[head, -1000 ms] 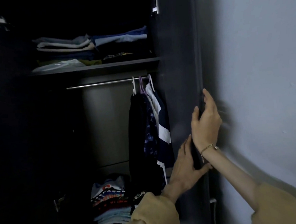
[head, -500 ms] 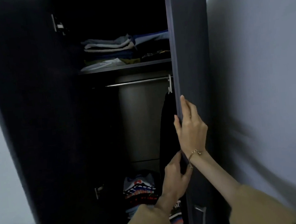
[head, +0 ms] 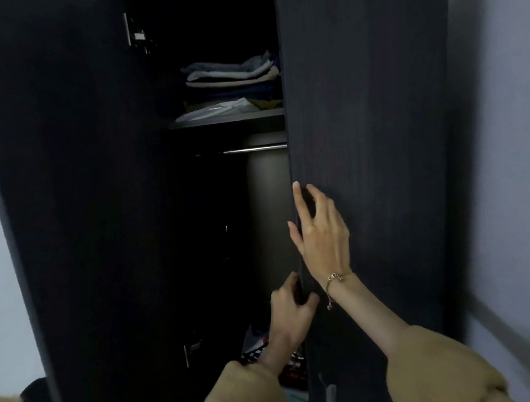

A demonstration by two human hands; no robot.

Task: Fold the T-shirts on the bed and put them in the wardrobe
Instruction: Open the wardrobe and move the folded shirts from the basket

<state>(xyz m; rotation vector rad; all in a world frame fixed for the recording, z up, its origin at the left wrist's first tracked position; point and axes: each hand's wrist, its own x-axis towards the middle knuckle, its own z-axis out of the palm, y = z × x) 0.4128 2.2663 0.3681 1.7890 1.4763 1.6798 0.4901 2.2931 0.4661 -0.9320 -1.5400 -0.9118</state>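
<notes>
**Fingers at the door edge**

If the door [head: 374,163] swings shut, the left hand's [head: 290,312] fingers could be pinched — they curl round its edge, gripping it. The right hand [head: 321,237] lies loosely spread on the door's face just above, grasping nothing. Folded shirts [head: 232,84] sit shelved in the wardrobe [head: 76,188], well above both hands; more lie below the left.
</notes>
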